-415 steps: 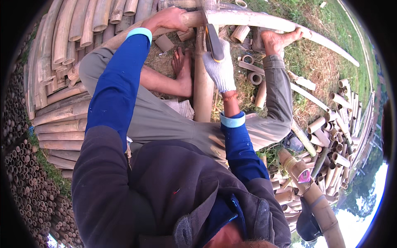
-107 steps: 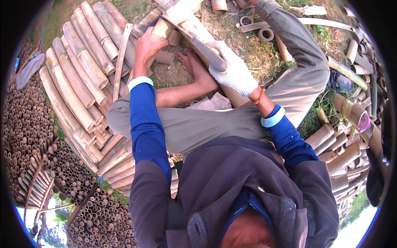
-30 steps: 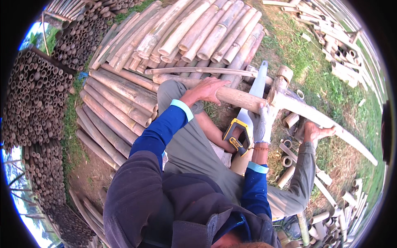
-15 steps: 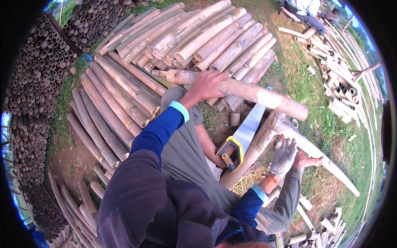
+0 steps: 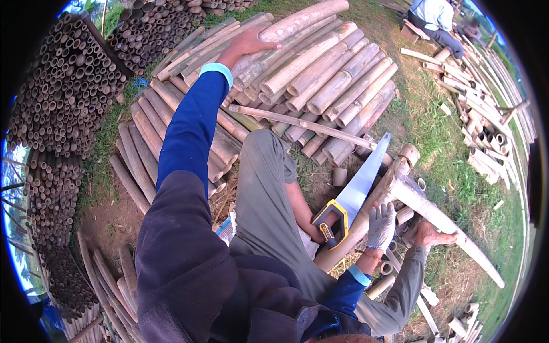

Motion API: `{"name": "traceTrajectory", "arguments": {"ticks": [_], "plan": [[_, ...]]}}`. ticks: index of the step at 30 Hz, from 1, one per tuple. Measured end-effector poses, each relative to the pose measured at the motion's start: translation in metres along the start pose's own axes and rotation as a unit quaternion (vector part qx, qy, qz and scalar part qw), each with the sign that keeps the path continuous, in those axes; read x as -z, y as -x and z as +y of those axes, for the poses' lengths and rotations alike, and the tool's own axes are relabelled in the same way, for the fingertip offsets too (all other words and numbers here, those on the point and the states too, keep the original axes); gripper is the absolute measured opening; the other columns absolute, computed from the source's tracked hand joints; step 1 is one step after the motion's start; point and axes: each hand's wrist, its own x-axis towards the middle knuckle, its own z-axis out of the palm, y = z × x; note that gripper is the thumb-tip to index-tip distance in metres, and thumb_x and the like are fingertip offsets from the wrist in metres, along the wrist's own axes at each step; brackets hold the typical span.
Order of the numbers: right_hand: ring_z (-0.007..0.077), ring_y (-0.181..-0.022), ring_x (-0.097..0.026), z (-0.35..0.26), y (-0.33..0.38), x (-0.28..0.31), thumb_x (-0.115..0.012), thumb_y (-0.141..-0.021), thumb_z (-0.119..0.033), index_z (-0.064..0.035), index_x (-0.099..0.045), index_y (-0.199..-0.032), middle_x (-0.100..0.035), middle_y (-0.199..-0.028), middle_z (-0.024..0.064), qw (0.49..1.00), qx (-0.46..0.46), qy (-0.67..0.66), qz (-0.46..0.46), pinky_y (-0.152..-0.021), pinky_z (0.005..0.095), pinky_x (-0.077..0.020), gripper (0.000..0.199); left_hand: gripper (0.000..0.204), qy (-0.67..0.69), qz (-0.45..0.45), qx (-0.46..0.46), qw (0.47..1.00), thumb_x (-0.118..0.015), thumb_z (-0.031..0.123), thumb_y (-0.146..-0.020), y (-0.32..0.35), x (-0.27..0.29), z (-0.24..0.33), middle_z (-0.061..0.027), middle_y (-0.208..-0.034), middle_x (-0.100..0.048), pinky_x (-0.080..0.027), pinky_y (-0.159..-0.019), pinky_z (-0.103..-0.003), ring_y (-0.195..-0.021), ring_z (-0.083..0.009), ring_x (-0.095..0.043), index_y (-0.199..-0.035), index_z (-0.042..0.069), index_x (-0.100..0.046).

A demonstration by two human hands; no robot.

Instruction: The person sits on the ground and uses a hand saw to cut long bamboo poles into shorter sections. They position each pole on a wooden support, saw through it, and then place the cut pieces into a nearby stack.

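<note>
My left hand [image 5: 251, 47], bare, is stretched out to the bamboo stack at the far left. It grips a pale, speckled bamboo pole [image 5: 309, 18] lying on top; some of its fingers are hidden. My right hand [image 5: 382, 227], in a grey-white glove, has its fingers apart and holds nothing. It is beside a thick bamboo post [image 5: 359, 230], close to my bare foot [image 5: 434, 234]. A handsaw [image 5: 360, 180] with a yellow and black handle leans between my legs, blade pointing up and away. Another bamboo pole [image 5: 449, 223] slants from the post's top down to the right.
Cut bamboo poles [image 5: 337, 74] are stacked in front of me, with more poles [image 5: 151, 137] to the left. A thin bamboo strip [image 5: 297, 121] crosses before my knee. Bamboo tubes [image 5: 63, 86] form a tall pile at far left. Another person [image 5: 437, 26] sits at far right.
My left hand has moved away and left with the pole it held across the post, which now lies on the stack. My right hand has shifted slightly left. The saw still leans there.
</note>
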Motion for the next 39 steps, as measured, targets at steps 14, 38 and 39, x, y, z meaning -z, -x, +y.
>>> {"name": "traceTrajectory", "arguments": {"ticks": [14, 38, 39], "plan": [[0.0385, -0.132, -0.065, 0.017, 0.009, 0.000, -0.067, -0.112, -0.036, -0.0017, -0.045, -0.161, -0.039, -0.172, 0.0226, 0.999, -0.005, 0.049, 0.017, -0.115, 0.0487, -0.0508, 0.064, 0.082, -0.084, -0.043, -0.082, 0.992, -0.078, 0.068, -0.093, 0.109, 0.008, 0.033, -0.0173, -0.155, -0.064, -0.053, -0.114, -0.052, -0.139, -0.0415, -0.063, -0.154, 0.016, -0.064], [0.0353, -0.117, -0.071, 0.028, 0.023, -0.006, -0.068, -0.112, -0.033, -0.0092, -0.054, -0.144, -0.058, -0.134, 0.0129, 1.000, -0.005, 0.026, -0.007, -0.097, 0.0453, -0.0590, 0.043, 0.072, -0.187, -0.192, -0.160, 0.950, -0.095, 0.051, -0.072, 0.160, -0.053, 0.109, -0.0201, -0.114, -0.075, -0.061, -0.088, -0.056, -0.104, -0.0445, -0.074, -0.125, 0.007, -0.074], [0.0356, -0.116, -0.071, 0.029, 0.019, -0.007, -0.068, -0.111, -0.032, -0.0099, -0.053, -0.148, -0.059, -0.132, 0.0140, 0.999, 0.002, 0.051, -0.002, -0.096, 0.0449, -0.0592, 0.045, 0.072, -0.145, -0.188, -0.140, 0.961, -0.097, 0.052, -0.068, 0.166, -0.052, 0.113, -0.0235, -0.110, -0.078, -0.061, -0.088, -0.055, -0.100, -0.0454, -0.076, -0.119, 0.005, -0.077]]}}
